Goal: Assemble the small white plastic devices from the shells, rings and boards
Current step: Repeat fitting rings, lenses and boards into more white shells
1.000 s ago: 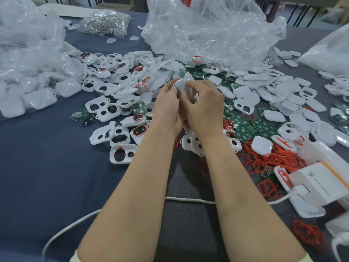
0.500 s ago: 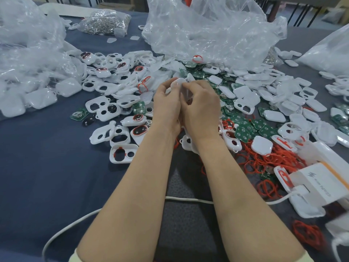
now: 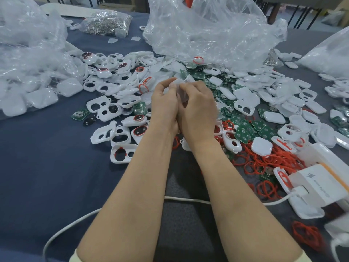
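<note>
My left hand [image 3: 163, 104] and my right hand [image 3: 198, 106] are pressed together above the middle of the table, fingers curled round one small white device [image 3: 178, 83]; only its top edge shows between the fingertips. Loose white shells [image 3: 103, 106] with oval holes lie to the left. Green boards [image 3: 243, 134] and red rings [image 3: 264, 161] lie to the right. A shell fitted with a red ring [image 3: 122, 153] lies by my left forearm.
Clear plastic bags [image 3: 211, 29] stand at the back, with more bagged white parts [image 3: 24, 72] at left. A white charger block [image 3: 321, 184] with a cable [image 3: 71, 224] sits at right. A bag of metal bits [image 3: 107, 21] lies far back. Dark blue cloth [image 3: 47, 167] covers the table.
Both hands stayed clasped on the device and shifted slightly; the fingers worked around it, hiding more of the white piece than a second ago.
</note>
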